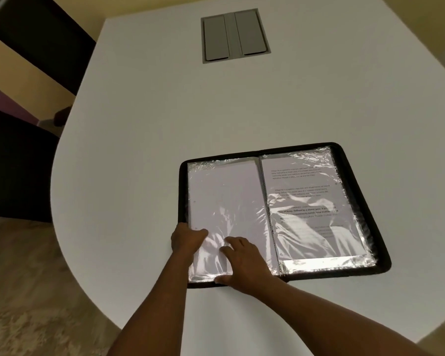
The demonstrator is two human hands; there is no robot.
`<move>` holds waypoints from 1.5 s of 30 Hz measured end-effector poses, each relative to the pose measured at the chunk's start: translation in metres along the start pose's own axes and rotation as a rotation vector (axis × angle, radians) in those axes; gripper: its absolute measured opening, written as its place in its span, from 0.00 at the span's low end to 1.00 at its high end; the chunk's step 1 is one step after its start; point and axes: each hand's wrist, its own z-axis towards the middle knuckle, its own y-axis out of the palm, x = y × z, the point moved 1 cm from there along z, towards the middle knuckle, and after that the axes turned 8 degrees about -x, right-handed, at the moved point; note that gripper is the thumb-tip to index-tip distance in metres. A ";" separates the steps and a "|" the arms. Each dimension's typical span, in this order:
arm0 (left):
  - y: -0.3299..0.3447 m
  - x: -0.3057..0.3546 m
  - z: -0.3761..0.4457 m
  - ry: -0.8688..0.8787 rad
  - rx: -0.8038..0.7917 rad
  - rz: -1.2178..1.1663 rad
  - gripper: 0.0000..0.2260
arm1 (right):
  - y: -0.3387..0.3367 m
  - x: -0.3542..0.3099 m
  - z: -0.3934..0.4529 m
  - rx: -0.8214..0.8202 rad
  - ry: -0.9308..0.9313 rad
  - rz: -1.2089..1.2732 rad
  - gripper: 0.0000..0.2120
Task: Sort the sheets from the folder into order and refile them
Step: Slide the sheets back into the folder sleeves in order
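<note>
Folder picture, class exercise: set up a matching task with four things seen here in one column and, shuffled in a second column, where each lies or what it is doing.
Column 1
1. left hand
2. right hand
3. printed sheet
4. grey hatch

Column 2
A. set into the table's far end
B. in the right-hand sleeve of the open folder
C. grips the left sleeve's outer edge
D. fingers rest on the left sleeve, near its bottom

Pairs: 1-C, 2-D, 3-B, 4-A

An office meeting room is shown: a big white table (144, 140) with a grey cable hatch (235, 35), and dark chairs (16, 165) beside it.
</note>
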 end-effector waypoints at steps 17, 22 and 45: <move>-0.008 0.000 -0.019 -0.007 -0.374 -0.657 0.24 | -0.016 -0.039 -0.016 0.262 -0.052 0.086 0.24; -0.003 0.006 -0.023 0.043 -0.401 -0.748 0.30 | -0.026 -0.034 -0.018 0.444 0.052 0.369 0.15; 0.017 0.034 -0.067 0.152 -0.392 -0.602 0.06 | -0.044 0.143 -0.138 0.993 1.099 1.121 0.14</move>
